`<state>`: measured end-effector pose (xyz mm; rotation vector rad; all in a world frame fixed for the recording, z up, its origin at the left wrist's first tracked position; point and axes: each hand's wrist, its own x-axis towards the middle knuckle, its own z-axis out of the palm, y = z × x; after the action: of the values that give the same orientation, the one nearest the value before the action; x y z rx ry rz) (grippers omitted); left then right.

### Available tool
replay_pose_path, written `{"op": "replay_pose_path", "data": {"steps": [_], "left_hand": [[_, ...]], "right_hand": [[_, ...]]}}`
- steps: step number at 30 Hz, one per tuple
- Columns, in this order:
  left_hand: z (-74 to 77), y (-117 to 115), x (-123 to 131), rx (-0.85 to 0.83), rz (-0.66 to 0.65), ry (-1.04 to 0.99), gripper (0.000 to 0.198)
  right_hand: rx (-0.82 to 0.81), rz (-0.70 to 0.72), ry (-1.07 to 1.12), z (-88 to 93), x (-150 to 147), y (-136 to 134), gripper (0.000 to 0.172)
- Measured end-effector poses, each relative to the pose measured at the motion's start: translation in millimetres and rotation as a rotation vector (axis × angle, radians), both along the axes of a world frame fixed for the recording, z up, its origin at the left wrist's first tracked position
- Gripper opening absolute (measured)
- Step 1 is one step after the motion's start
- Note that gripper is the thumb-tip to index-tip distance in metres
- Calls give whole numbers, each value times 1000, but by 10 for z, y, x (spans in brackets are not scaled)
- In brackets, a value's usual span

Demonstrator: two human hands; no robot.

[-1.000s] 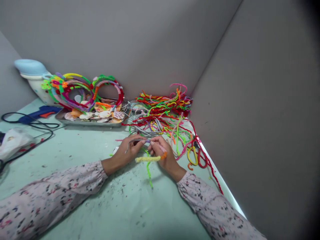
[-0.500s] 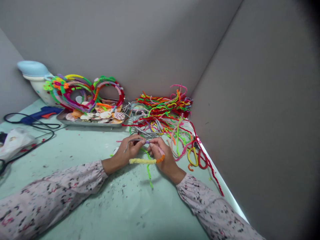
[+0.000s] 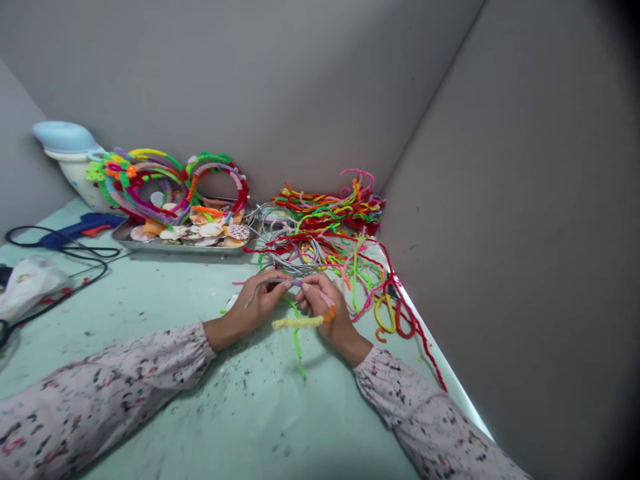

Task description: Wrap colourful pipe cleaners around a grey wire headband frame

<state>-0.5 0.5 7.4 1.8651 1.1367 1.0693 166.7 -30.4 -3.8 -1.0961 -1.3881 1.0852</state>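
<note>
We are working on a pink pipe cleaner [image 3: 321,297], pinched in the fingers of our right hand [image 3: 327,310], with an orange end [image 3: 329,315] and a fuzzy yellow pipe cleaner [image 3: 297,323] running out just below it. Our left hand [image 3: 257,305] closes narrowly on a thin grey strand [image 3: 265,283], and its fingertips nearly meet those of the right hand. This close pinch seems meant to keep the pieces steady against each other. A green pipe cleaner [image 3: 297,340] hangs beneath them onto the pale green tabletop [image 3: 150,407]. Beyond the hands, toward the far corner, lies a tangled pile of pipe cleaners [image 3: 325,217]. Left of that pile sits a metal tray [image 3: 175,249] of seashells [image 3: 211,230], with pipe-cleaner hoops [image 3: 217,180] leaning behind it. Further left of the pile lies a blue hot glue gun [image 3: 80,222].
</note>
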Motion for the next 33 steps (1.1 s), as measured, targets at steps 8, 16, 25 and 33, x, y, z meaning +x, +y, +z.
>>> {"op": "replay_pose_path", "data": {"steps": [8,16,25,33], "left_hand": [[-58,-15,5,-19,28,4,26],[-30,-53,11,-8,27,-71,22],[-11,-38,21,43,-110,96,22],[-56,4,-5,32,-65,22,20]], "right_hand": [[-114,-23,137,2,9,86,18],[-116,-117,317,-62,91,190,19],[-162,-60,527,4,111,184,17],[-305,135,489,28,75,134,18]]}}
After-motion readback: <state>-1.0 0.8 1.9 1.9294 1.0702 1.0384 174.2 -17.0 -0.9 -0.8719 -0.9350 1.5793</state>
